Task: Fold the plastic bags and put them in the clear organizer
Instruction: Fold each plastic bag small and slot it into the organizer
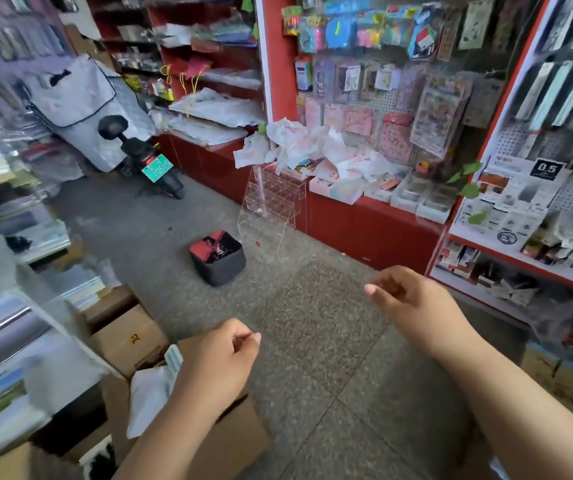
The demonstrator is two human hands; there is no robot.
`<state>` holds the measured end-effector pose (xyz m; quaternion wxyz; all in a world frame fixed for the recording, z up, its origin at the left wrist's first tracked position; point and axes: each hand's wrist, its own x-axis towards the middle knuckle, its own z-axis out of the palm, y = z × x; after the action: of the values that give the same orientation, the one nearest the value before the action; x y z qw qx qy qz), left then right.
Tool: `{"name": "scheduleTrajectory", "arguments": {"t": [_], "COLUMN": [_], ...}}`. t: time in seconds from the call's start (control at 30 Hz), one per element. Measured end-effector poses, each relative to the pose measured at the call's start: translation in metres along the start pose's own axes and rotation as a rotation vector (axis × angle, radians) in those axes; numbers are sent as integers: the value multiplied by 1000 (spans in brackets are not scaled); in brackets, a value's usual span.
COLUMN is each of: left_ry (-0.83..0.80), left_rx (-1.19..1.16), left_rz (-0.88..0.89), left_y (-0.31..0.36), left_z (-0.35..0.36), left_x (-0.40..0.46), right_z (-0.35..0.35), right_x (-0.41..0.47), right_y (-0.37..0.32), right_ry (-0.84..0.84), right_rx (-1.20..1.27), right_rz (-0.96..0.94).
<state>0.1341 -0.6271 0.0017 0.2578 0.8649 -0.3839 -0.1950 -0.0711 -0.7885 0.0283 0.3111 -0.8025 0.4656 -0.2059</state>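
Observation:
A heap of crumpled white plastic bags point(307, 147) lies on the red counter ahead, partly over boxed goods. Just in front of it a clear tiered organizer point(271, 199) stands against the counter's front, its compartments looking empty. My left hand point(222, 362) hovers low at centre left with fingers loosely curled and nothing in it. My right hand point(406, 296) is further forward and to the right, also loosely curled and holding nothing. Both hands are well short of the bags and the organizer.
A black and red fabric box point(217, 258) sits on the floor before the organizer. A parked scooter point(146, 161) stands at the back left. Cardboard boxes point(129, 337) crowd the lower left. Red shelving with hanging goods point(416, 81) lines the right.

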Motion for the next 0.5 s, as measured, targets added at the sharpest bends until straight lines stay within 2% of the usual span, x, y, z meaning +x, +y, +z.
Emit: {"name": "scheduleTrajectory", "arguments": {"t": [0.27, 0.5], "left_ry": [58, 133], "left_rx": [29, 26], "left_rz": [-100, -175], "left_y": [8, 44], "left_z": [-3, 2], "left_x": [109, 231], "right_z": [33, 37], "right_x": [149, 302], "right_y": [-9, -3], "right_ry": [-102, -181], "right_rx": [39, 82], "right_rz": [-116, -185]}}
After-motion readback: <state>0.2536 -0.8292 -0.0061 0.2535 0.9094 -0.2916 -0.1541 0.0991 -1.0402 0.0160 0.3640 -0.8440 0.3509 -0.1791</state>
